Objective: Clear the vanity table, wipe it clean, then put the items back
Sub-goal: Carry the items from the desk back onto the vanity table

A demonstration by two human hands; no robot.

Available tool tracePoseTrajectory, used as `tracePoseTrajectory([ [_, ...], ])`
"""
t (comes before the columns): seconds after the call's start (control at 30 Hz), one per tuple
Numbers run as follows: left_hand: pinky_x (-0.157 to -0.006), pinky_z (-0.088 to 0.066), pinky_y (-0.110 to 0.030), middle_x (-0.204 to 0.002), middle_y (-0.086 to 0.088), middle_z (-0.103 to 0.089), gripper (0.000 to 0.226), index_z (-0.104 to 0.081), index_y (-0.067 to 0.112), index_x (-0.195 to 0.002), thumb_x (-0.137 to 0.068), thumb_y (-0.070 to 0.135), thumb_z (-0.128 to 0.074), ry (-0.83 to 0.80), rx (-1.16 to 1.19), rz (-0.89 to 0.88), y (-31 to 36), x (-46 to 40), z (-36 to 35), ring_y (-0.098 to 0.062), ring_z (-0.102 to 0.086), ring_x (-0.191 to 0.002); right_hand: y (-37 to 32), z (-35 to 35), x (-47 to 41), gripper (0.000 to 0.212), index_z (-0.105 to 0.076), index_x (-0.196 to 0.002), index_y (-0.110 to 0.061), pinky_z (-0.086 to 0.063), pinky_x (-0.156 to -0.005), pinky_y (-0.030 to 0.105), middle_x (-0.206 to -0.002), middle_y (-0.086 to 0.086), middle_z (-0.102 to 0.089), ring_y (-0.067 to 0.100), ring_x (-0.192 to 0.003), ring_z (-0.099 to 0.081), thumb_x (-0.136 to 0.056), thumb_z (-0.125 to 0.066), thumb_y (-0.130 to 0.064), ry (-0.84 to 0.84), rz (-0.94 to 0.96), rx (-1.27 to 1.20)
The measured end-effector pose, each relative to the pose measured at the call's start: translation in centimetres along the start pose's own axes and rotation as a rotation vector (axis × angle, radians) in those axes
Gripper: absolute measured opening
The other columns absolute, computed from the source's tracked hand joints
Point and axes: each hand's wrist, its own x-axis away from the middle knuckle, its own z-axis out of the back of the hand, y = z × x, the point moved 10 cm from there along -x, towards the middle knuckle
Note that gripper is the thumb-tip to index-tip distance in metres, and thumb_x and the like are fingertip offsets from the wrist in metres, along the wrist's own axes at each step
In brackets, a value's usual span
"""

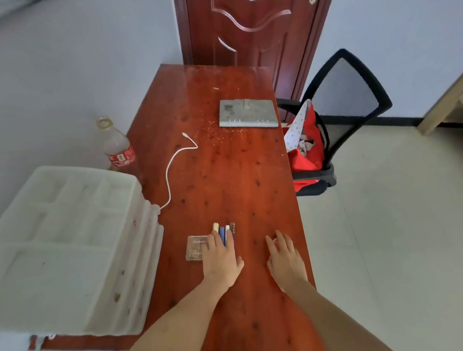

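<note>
1. Reddish-brown wood, speckled with dark knots, forms the vanity table seen from above by the head camera.
2. The left hand lies flat at the near end, fingers straight and relaxed over a small cluster of slim cosmetic sticks, cream, blue and white tips showing past the fingertips; whether it presses or merely touches them cannot be told.
3. A clear rectangular compact case sits just beside that hand, on its left.
4. The right hand rests palm down on the bare wood near the table's right edge, fingers spread and released, holding nothing.
5. A white charging cable snakes across the middle of the table from the left edge.
6. A grey ring binder lies closed at the far end, with fine pale crumbs scattered near it.
7. A white plastic drawer unit occupies the table's left side; a plastic bottle with a red label stands behind it.
8. A black mesh chair holding a red bag stands to the right, before a brown door.
</note>
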Motion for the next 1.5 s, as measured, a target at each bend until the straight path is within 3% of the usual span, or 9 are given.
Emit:
tracePoseTrajectory([
  [0.27, -0.098, -0.04, -0.035, -0.14, -0.021, -0.03, 0.07, -0.018, 0.009, -0.145, -0.09, 0.034, -0.054, -0.042, 0.045, 0.002, 0.8, -3.0, -0.6, -0.031, -0.036, -0.121, -0.1, -0.8, -1.6, 0.057, -0.067, -0.105, -0.009, -0.057, -0.068, 0.037, -0.11, 0.016, -0.064, 0.03, -0.099, -0.063, -0.052, -0.086, -0.005, -0.007, 0.039, 0.018],
  [0.47, -0.051, -0.048, -0.031, -0.081, -0.012, -0.059, 0.068, -0.063, 0.013, -0.119, -0.055, 0.011, -0.085, 0.023, 0.008, -0.054, 1.4, -4.3, -1.0, -0.024, -0.057, -0.067, -1.1, -0.4, -2.8, 0.054, -0.067, -0.105, -0.01, -0.057, -0.066, 0.035, -0.104, 0.015, -0.065, 0.028, -0.093, -0.064, -0.054, -0.087, -0.01, 0.009, 0.086, 0.01],
  [0.57, -0.068, -0.051, -0.031, -0.106, -0.014, -0.058, 0.061, -0.031, 0.012, -0.143, -0.087, 0.002, -0.053, -0.003, 0.011, -0.04, 1.3, -4.3, -0.8, -0.025, -0.058, -0.089, -1.3, -0.3, -3.1, 0.053, -0.067, -0.104, -0.012, -0.057, -0.064, 0.032, -0.101, 0.012, -0.066, 0.026, -0.09, -0.064, -0.056, -0.087, -0.013, 0.021, 0.112, 0.008],
  [0.7, -0.082, -0.049, -0.032, -0.122, -0.017, -0.047, 0.064, -0.002, 0.008, -0.148, -0.095, -0.001, -0.037, 0.062, 0.002, -0.04, 1.1, -4.5, -0.5, -0.026, -0.051, -0.104, -1.3, 0.2, -3.2, 0.051, -0.068, -0.101, -0.012, -0.057, -0.057, 0.033, -0.095, 0.013, -0.066, 0.028, -0.082, -0.063, -0.055, -0.088, -0.014, 0.018, 0.109, 0.03],
  [0.9, -0.087, -0.049, -0.029, -0.128, -0.012, -0.046, 0.069, -0.01, 0.015, -0.148, -0.094, 0.017, -0.053, 0.074, 0.17, 0.001, 0.0, -4.5, 2.2, -0.022, -0.057, -0.106, -0.8, 1.7, -4.1, 0.029, -0.063, -0.104, -0.009, -0.056, -0.055, 0.031, -0.106, 0.017, -0.057, 0.03, -0.086, -0.063, -0.077, -0.068, -0.002, 0.027, 0.074, -0.126],
  [1.03, -0.083, -0.051, -0.024, -0.127, -0.008, -0.045, 0.07, -0.01, 0.018, -0.148, -0.094, 0.02, -0.054, 0.113, 0.24, 0.045, -0.8, -3.5, 4.1, -0.018, -0.062, -0.103, -1.2, 3.2, -4.8, 0.035, -0.048, -0.125, -0.011, -0.052, -0.082, 0.028, -0.13, 0.01, -0.045, 0.023, -0.115, -0.048, -0.09, -0.05, -0.015, 0.076, 0.125, -0.158],
  [1.13, -0.082, -0.051, -0.028, -0.127, -0.005, -0.047, 0.067, -0.009, 0.021, -0.148, -0.095, 0.023, -0.05, 0.125, 0.183, 0.101, -1.8, -1.6, 5.3, -0.019, -0.062, -0.103, -1.7, 4.1, -5.1, 0.037, -0.047, -0.127, -0.013, -0.05, -0.086, 0.027, -0.126, 0.004, -0.049, 0.019, -0.115, -0.047, -0.091, -0.049, -0.02, 0.086, 0.177, -0.169],
  [1.33, -0.072, -0.049, -0.031, -0.115, -0.003, -0.057, 0.056, -0.021, 0.022, -0.143, -0.095, 0.033, -0.047, 0.224, 0.23, 0.32, -5.1, 4.5, 6.5, -0.021, -0.063, -0.089, -6.4, 6.9, -3.7, 0.027, -0.06, -0.076, -0.014, -0.044, -0.041, 0.019, -0.07, -0.001, -0.061, 0.013, -0.061, -0.059, -0.059, -0.08, -0.013, 0.139, 0.513, -0.119],
  [1.5, -0.071, -0.047, -0.035, -0.114, 0.0, -0.059, 0.038, -0.037, 0.019, -0.129, -0.092, 0.027, -0.043, 0.311, 0.3, 0.605, -7.9, 13.3, 6.1, -0.025, -0.063, -0.09, -12.6, 8.4, 0.3, 0.029, -0.057, -0.065, -0.017, -0.038, -0.033, 0.021, -0.055, -0.004, -0.057, 0.012, -0.046, -0.055, -0.05, -0.082, -0.015, 0.216, 0.801, -0.125],
])
